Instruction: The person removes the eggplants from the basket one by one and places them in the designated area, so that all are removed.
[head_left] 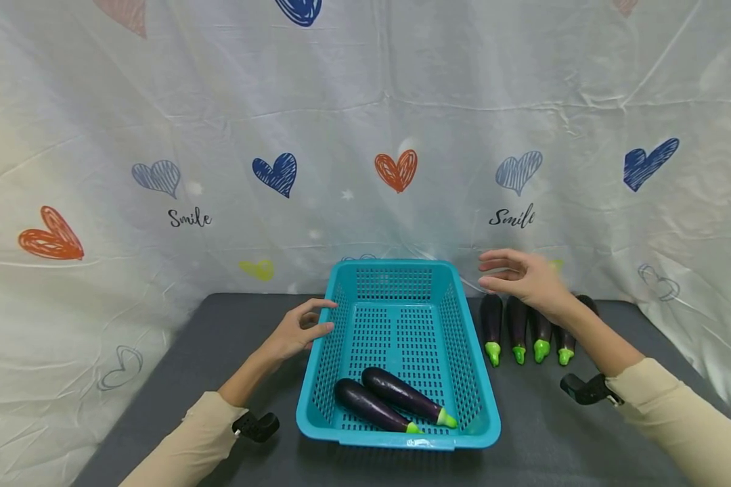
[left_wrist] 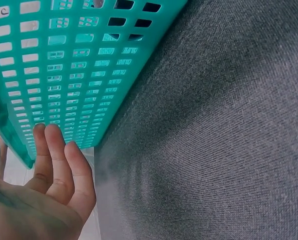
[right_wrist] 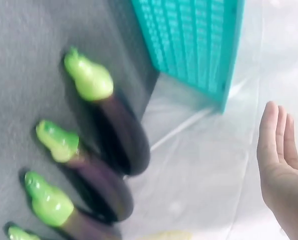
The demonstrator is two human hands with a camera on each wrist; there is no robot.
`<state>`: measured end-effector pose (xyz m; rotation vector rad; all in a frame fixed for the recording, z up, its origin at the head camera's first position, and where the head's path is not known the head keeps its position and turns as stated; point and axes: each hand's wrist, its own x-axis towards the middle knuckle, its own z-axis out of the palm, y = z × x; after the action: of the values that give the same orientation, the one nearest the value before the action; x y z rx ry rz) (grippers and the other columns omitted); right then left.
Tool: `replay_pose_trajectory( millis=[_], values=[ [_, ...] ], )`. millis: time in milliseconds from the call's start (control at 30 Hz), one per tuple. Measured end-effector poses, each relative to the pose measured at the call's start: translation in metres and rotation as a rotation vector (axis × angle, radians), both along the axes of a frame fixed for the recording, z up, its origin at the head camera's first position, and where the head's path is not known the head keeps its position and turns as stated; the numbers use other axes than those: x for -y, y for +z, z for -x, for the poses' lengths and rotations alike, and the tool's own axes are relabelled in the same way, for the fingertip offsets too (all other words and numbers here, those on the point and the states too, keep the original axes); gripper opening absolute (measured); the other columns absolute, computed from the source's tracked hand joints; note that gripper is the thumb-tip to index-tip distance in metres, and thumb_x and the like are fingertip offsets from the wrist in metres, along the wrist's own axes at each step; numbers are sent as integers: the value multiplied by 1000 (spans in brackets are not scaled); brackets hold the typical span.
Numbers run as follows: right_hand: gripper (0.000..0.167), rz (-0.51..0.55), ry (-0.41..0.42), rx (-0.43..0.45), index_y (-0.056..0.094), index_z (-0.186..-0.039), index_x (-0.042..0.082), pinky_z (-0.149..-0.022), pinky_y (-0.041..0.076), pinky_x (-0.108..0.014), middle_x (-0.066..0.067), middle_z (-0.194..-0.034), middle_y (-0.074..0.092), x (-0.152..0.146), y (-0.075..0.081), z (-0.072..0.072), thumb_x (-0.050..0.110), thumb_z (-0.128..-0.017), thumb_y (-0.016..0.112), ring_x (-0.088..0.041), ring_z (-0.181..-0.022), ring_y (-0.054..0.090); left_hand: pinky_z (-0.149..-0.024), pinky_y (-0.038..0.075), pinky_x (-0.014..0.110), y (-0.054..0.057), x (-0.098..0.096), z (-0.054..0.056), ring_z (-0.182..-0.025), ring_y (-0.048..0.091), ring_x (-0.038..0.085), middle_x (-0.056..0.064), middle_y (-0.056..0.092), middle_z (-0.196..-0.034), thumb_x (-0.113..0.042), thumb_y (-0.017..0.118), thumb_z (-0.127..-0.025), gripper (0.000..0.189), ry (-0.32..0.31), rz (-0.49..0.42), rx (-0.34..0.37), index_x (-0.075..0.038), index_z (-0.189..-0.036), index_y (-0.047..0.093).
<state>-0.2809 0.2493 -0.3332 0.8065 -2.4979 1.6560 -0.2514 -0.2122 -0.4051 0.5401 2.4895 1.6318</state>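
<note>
A blue-green perforated plastic basket [head_left: 396, 352] stands on the dark table, with two eggplants [head_left: 396, 396] lying side by side at its near end. At the basket's left rim is my left hand [head_left: 295, 329], its thumb and index fingertip over the edge. In the left wrist view the other fingers of this left hand [left_wrist: 59, 185] lie loosely bent along the outside of the perforated wall. My right hand [head_left: 524, 276] hovers in the air right of the basket with nothing in it. Below it several eggplants [head_left: 517, 328] lie in a row, green stems toward me.
A pale curtain [head_left: 341, 223] printed with hearts hangs behind the table's far edge. The dark table cloth [head_left: 237, 365] extends on both sides of the basket. In the right wrist view, the row's eggplants [right_wrist: 121, 132] lie near the basket's corner [right_wrist: 188, 70].
</note>
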Motion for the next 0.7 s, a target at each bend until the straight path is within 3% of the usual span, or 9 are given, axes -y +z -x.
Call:
replay_pose_trajectory(
  millis=[233, 500, 700],
  values=[
    [46, 0, 90, -23, 56, -140, 1, -89, 54, -39, -19, -133, 59, 27, 9, -3, 10, -97, 72, -28, -116, 63, -66, 45, 49, -2, 1, 2, -76, 47, 25, 12, 57, -93, -21, 65, -103, 45, -11, 7, -21, -13, -145, 53],
    [46, 12, 174, -28, 59, -138, 3, -91, 53, -40, -16, -130, 62, 66, 25, 5, 8, -95, 75, -30, -114, 64, -61, 43, 44, -3, 1, 3, -69, 43, 22, 11, 53, -84, -21, 65, -103, 44, -22, 13, -31, -12, -145, 53],
    [46, -1, 228, -35, 60, -137, 6, -89, 54, -42, -14, -128, 63, 99, 34, 10, 9, -94, 76, -28, -111, 66, -62, 44, 44, -4, 1, 4, -72, 45, 23, 11, 56, -89, -21, 65, -103, 44, -22, 13, -35, -12, -145, 53]
  ],
)
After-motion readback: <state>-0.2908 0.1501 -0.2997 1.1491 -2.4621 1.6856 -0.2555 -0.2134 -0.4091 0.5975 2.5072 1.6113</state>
